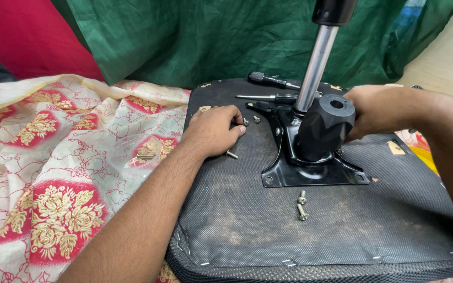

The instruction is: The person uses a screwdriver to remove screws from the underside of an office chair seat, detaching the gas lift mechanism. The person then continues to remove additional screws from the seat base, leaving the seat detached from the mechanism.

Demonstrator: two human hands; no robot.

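Black metal plate (310, 170) sits on the upturned seat (247, 220), roughly mid-seat, w/ the knob (325, 126) and chrome post (315, 68) rising off it. Right hand (381, 111) is curled against the knob's right side; fingers are hidden behind it, so can't tell the grip. Left hand (211, 131) lies left of the plate, fingers bent loosely over a bolt (232, 154), not pinching anything I can see. Two bolts (302, 204) lie just in front of the plate, screwdrivers (271, 81) behind it. Floral cloth (53, 173) is way left of the plate.
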